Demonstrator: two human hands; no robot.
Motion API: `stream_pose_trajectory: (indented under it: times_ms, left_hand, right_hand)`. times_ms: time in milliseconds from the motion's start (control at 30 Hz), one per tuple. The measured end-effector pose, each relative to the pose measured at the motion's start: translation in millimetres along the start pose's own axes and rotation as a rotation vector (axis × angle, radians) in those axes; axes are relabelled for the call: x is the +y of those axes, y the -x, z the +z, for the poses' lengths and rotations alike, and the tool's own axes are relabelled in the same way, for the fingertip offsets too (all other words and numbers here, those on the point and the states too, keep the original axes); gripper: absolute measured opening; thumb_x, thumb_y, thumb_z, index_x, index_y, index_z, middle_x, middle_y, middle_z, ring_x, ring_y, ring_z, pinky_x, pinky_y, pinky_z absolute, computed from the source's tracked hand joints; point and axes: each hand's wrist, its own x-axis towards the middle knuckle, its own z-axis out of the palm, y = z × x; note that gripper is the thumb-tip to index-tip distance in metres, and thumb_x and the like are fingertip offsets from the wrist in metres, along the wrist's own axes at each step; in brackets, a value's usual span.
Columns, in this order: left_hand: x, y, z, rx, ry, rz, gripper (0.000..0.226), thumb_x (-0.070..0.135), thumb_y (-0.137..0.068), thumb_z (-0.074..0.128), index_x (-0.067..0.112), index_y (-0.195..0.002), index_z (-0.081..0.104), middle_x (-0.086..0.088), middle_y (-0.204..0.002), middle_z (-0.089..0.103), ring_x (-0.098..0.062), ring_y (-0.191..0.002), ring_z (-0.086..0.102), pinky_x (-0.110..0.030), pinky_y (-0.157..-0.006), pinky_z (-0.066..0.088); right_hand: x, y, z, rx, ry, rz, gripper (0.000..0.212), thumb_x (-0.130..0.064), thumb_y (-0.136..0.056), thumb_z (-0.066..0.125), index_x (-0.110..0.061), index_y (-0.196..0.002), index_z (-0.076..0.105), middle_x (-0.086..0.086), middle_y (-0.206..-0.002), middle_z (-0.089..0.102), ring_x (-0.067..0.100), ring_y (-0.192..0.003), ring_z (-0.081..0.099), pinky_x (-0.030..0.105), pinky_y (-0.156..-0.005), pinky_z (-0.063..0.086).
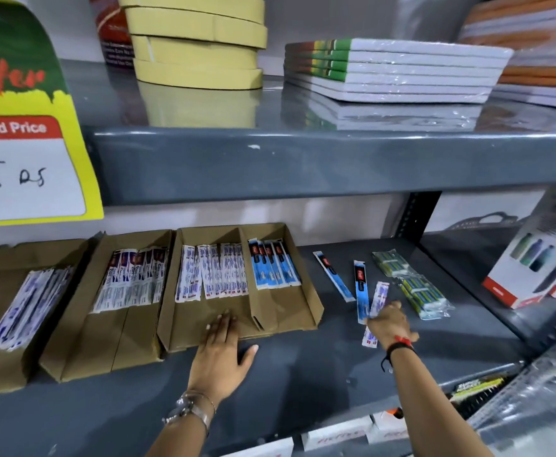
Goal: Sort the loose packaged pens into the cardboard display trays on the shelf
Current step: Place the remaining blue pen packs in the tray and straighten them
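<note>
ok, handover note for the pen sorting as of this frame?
Left hand: flat on the front floor of the divided tray, holding nothing.
Right hand: pinching a white-and-blue packaged pen off the shelf.
Done: white packs fill the tray's left compartment, blue packs the right; two more trays to the left are stocked.
Left: two loose blue pens right of the tray, plus the held one. Green packets beside them look like a different product.
</note>
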Motion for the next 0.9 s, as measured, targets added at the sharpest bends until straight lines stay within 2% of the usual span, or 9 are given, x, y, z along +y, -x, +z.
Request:
stream_pose_trajectory:
  times_ms: [100, 167, 233, 300, 367, 433, 533, 633, 900]
  left_hand:
    - [-2, 1, 4, 0.025, 0.008, 0.007, 0.066, 0.047, -0.090, 0.038, 0.007, -0.140, 0.022, -0.011, -0.152, 0.021, -0.022, -0.142, 0.014, -0.033, -0.117, 0.007]
    - [-3, 1, 5, 0.025, 0.014, -0.005, 0.066, 0.048, -0.091, 0.036, 0.007, -0.140, 0.021, -0.011, -0.153, 0.020, -0.021, -0.142, 0.014, -0.032, -0.117, 0.007]
    - [-4, 0, 7, 0.012, 0.017, -0.011, 0.067, 0.049, -0.091, 0.036, 0.008, -0.141, 0.019, -0.010, -0.153, 0.018, -0.020, -0.142, 0.013, -0.031, -0.116, 0.007]
    - [-4, 0, 4, -0.037, 0.082, -0.032, 0.067, 0.048, -0.091, 0.037, 0.010, -0.141, 0.017, -0.010, -0.153, 0.018, -0.022, -0.141, 0.014, -0.033, -0.116, 0.009]
    - [1, -3, -10, -0.037, 0.391, -0.164, 0.064, 0.047, -0.090, 0.041, 0.013, -0.141, 0.021, -0.011, -0.150, 0.029, -0.026, -0.138, 0.025, -0.036, -0.114, 0.019]
    - [11, -11, -33, 0.096, 0.792, -0.288, 0.054, 0.043, -0.089, 0.047, 0.018, -0.135, 0.034, -0.007, -0.140, 0.044, -0.025, -0.129, 0.039, -0.038, -0.109, 0.028]
    - [29, -26, -73, 0.218, 1.163, -0.205, 0.026, 0.033, -0.087, 0.053, 0.023, -0.111, 0.052, 0.006, -0.103, 0.064, 0.000, -0.097, 0.061, -0.013, -0.091, 0.040]
    - [42, -37, -100, 0.241, 1.192, -0.110, 0.008, 0.023, -0.087, 0.055, 0.024, -0.082, 0.062, 0.006, -0.080, 0.066, 0.006, -0.071, 0.063, 0.005, -0.060, 0.040]
    - [26, -39, -108, 0.365, 1.250, -0.128, 0.019, 0.013, -0.085, 0.059, 0.022, -0.068, 0.061, 0.014, -0.054, 0.069, 0.009, -0.056, 0.061, 0.001, -0.056, 0.043]
  right_hand:
    - [6, 1, -2, 0.034, -0.033, -0.009, 0.058, -0.003, -0.083, 0.055, 0.000, -0.135, 0.028, 0.018, -0.125, 0.060, 0.033, -0.117, 0.054, 0.047, -0.110, 0.022]
    - [7, -2, -9, 0.076, -0.073, -0.042, 0.045, -0.002, -0.085, 0.052, 0.002, -0.129, 0.043, 0.021, -0.122, 0.061, 0.035, -0.115, 0.055, 0.047, -0.108, 0.030]
    - [4, -3, -22, 0.143, -0.139, -0.126, 0.026, -0.005, -0.087, 0.052, 0.002, -0.111, 0.059, 0.023, -0.115, 0.064, 0.037, -0.108, 0.059, 0.040, -0.097, 0.044]
    - [-7, 1, -39, 0.187, -0.154, -0.292, 0.020, -0.006, -0.087, 0.056, -0.001, -0.103, 0.066, 0.022, -0.108, 0.069, 0.034, -0.099, 0.064, 0.027, -0.076, 0.043]
    - [-23, 8, -55, 0.085, -0.155, -0.543, 0.017, -0.006, -0.083, 0.064, -0.004, -0.098, 0.070, 0.016, -0.101, 0.073, 0.024, -0.092, 0.066, 0.023, -0.073, 0.042]
    - [-43, 20, -66, -0.178, -0.179, -0.739, 0.014, -0.003, -0.077, 0.071, -0.011, -0.088, 0.072, 0.012, -0.093, 0.072, 0.017, -0.084, 0.063, 0.030, -0.081, 0.050]
    - [-70, 41, -71, -0.397, -0.164, -0.898, 0.028, -0.004, -0.073, 0.076, -0.031, -0.071, 0.068, 0.000, -0.076, 0.068, -0.002, -0.066, 0.060, 0.014, -0.071, 0.050]
    - [-90, 54, -71, -0.446, -0.193, -0.958, 0.027, -0.007, -0.071, 0.077, -0.032, -0.070, 0.067, -0.011, -0.070, 0.065, -0.015, -0.055, 0.057, 0.000, -0.060, 0.045]
    - [-90, 46, -76, -0.499, -0.273, -0.952, 0.015, -0.002, -0.081, 0.067, -0.016, -0.087, 0.069, -0.003, -0.077, 0.066, -0.013, -0.060, 0.059, 0.000, -0.066, 0.048]
